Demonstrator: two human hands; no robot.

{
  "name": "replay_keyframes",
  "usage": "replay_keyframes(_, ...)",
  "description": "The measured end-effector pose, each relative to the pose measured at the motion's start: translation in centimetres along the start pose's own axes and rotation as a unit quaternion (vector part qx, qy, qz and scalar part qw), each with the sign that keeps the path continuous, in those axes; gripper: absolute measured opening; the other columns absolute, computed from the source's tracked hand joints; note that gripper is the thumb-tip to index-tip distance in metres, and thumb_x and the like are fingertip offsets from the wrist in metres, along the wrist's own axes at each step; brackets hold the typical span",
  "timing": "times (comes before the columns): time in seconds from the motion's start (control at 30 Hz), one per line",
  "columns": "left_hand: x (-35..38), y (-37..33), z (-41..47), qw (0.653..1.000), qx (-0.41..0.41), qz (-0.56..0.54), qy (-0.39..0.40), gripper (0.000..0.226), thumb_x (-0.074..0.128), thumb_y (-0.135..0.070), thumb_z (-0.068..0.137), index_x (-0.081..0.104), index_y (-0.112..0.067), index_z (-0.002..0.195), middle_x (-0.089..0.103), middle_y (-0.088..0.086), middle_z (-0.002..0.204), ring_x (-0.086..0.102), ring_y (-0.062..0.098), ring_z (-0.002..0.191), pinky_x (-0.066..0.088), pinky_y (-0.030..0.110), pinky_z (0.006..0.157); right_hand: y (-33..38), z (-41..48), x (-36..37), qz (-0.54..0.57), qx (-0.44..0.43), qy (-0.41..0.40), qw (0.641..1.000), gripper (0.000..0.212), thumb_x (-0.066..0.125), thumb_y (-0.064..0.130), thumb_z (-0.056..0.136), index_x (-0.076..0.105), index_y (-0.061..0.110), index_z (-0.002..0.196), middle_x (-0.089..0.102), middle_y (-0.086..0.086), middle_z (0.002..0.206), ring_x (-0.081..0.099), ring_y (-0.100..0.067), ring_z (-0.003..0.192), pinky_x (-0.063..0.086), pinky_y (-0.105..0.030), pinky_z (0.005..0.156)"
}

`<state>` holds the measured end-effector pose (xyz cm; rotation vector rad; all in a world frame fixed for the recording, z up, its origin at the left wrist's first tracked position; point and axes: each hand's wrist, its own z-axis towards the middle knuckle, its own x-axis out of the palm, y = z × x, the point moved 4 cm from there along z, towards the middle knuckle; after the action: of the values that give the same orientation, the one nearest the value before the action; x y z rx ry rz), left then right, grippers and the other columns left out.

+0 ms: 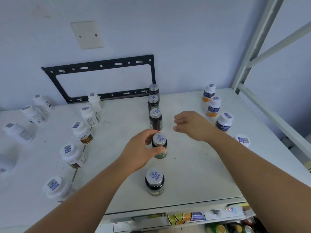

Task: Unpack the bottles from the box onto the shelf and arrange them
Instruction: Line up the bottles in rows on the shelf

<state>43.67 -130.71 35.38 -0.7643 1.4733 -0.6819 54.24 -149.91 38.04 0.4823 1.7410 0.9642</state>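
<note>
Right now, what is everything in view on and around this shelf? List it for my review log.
dark bottles: five, silver caps, one line down the shelf's middle
white bottles: about ten, left side, in rough lines
blue-labelled bottles: three, white caps, right side; a fourth white cap nearer
shelf: one, white
bracket: one, black, on the wall
wall plate: one, pale
frame: grey metal, right
lower-shelf goods: colourful, count unclear
left hand: gripping the fourth dark bottle
right hand: open, empty, above the shelf
</note>
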Motion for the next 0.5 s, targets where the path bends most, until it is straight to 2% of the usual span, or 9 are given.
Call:
replay_keyframes(0.1, 0.1, 0.2, 0.0, 1.0, -0.005, -0.003, 0.007, 0.051, 0.085, -0.036, 0.075, 0.06, -0.04, 0.12, 0.068, -0.024, 0.112, 0.062, -0.008, 0.103, 0.043, 0.013, 0.086, -0.9, -0.3, 0.5, -0.014, 0.006, 0.007, 1.0, 0.048, 0.076, 0.019, 0.084, 0.06, 0.011, 0.128, 0.064, -0.005, 0.124, 0.063, -0.016, 0.107, 0.049, -0.025, 0.09)
replay_keyframes(0.2, -0.5, 0.3, -0.5, 1.0, -0.001, -0.023, 0.019, 0.055, 0.084, -0.039, 0.076, 0.058, -0.04, 0.124, 0.065, -0.025, 0.119, 0.057, -0.014, 0.108, 0.044, 0.015, 0.093, -1.3, -0.3, 1.1, -0.019, 0.005, 0.015, 1.0, 0.049, 0.076, 0.022, 0.084, 0.059, 0.012, 0.129, 0.064, -0.004, 0.125, 0.064, -0.017, 0.106, 0.05, -0.03, 0.095)
replay_keyframes(0.3, -2.4, 0.6, -2.3, 1.0, -0.006, -0.028, 0.0, 0.064, 0.075, -0.064, 0.073, 0.057, -0.04, 0.129, 0.062, -0.022, 0.127, 0.056, -0.005, 0.119, 0.044, 0.024, 0.104, -1.6, -0.5, 1.5, -0.016, 0.001, 0.018, 1.0, 0.049, 0.076, 0.024, 0.084, 0.059, 0.013, 0.129, 0.064, -0.002, 0.124, 0.063, -0.015, 0.106, 0.049, -0.029, 0.095)
replay_keyframes(0.4, -4.4, 0.5, -5.5, 0.999, 0.0, -0.03, -0.014, 0.073, 0.064, -0.085, 0.063, 0.06, -0.045, 0.124, 0.064, -0.025, 0.123, 0.057, -0.005, 0.118, 0.046, 0.025, 0.1, -1.6, -0.5, 1.6, -0.021, -0.009, 0.011, 1.0, 0.048, 0.075, 0.025, 0.085, 0.06, 0.014, 0.129, 0.065, 0.0, 0.122, 0.062, -0.013, 0.106, 0.048, -0.027, 0.095)
replay_keyframes(0.5, -4.4, 0.4, -9.2, 0.999, 0.008, -0.035, 0.019, 0.077, 0.073, -0.081, 0.058, 0.06, -0.045, 0.125, 0.065, -0.02, 0.125, 0.06, 0.001, 0.118, 0.047, 0.03, 0.097, -1.6, -0.3, 2.0, -0.007, -0.009, 0.004, 1.0, 0.048, 0.075, 0.023, 0.085, 0.06, 0.012, 0.129, 0.065, -0.001, 0.122, 0.062, -0.013, 0.108, 0.047, -0.027, 0.096)
